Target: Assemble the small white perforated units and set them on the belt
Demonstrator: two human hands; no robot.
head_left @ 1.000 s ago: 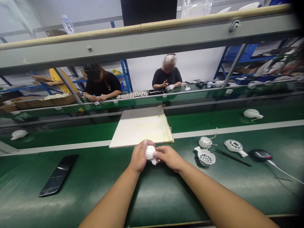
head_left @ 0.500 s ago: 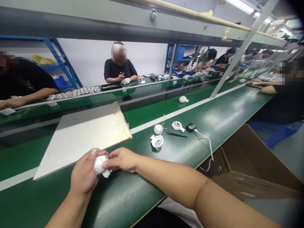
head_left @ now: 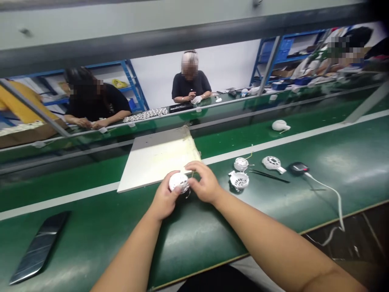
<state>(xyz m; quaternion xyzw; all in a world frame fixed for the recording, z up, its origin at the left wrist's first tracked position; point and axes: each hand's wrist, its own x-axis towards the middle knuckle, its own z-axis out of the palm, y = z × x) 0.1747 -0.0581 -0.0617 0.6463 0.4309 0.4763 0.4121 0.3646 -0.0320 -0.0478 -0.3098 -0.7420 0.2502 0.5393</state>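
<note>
Perforated white plastic ball (head_left: 178,182) lay cupped in the left hand (head_left: 165,195), above the green conveyor belt (head_left: 91,243). The right hand (head_left: 204,182) curled in at the ball's right side, fingertips at or just off the shell; contact could not be confirmed. Hands were together around the piece, not clamped hard. Ball judged light, stiff and thin-walled, its smooth shell perhaps slippery and liable to crack if squeezed; best held cradled in the palm with gentle fingertip pressure. Just right of the hands stood a white slotted plastic cup (head_left: 239,180) and a small round white plastic part (head_left: 241,164), then a white lattice plastic piece (head_left: 271,162), black tweezers (head_left: 269,176) and a small black device (head_left: 298,168) with a white cable. White board (head_left: 158,158) lay behind the hands, and a black smartphone (head_left: 39,247) well to the left. Seated person in dark top (head_left: 191,83) worked across the line.
</note>
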